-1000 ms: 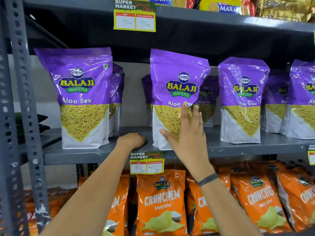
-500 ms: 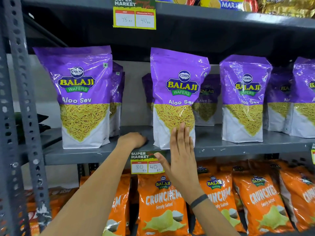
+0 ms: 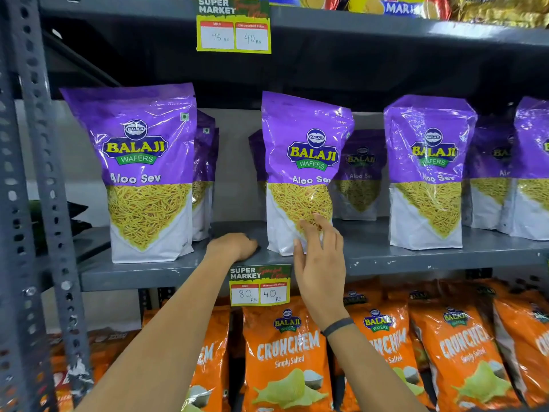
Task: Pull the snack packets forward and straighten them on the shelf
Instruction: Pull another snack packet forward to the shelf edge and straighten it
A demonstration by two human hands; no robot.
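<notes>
Purple Balaji Aloo Sev packets stand on the grey middle shelf [image 3: 416,261]. The left packet [image 3: 148,173] and the right packet [image 3: 427,173] stand near the front edge. The middle packet [image 3: 303,162] stands upright, turned slightly to the left. My left hand [image 3: 233,246] rests as a loose fist on the shelf just left of that packet's base. My right hand [image 3: 320,263] is open, with its bent fingertips touching the lower front of the middle packet. More packets [image 3: 361,173] stand further back.
A price tag [image 3: 260,285] hangs on the shelf edge between my hands. Orange Crunchem packets [image 3: 285,352] fill the shelf below. A perforated grey post [image 3: 38,203] runs up the left side. The upper shelf [image 3: 386,28] overhangs the packets. Another purple packet [image 3: 534,168] sits at far right.
My right hand has slid down from the middle of the packet's front to its base, and its fingers are now bent. The left hand has stayed put.
</notes>
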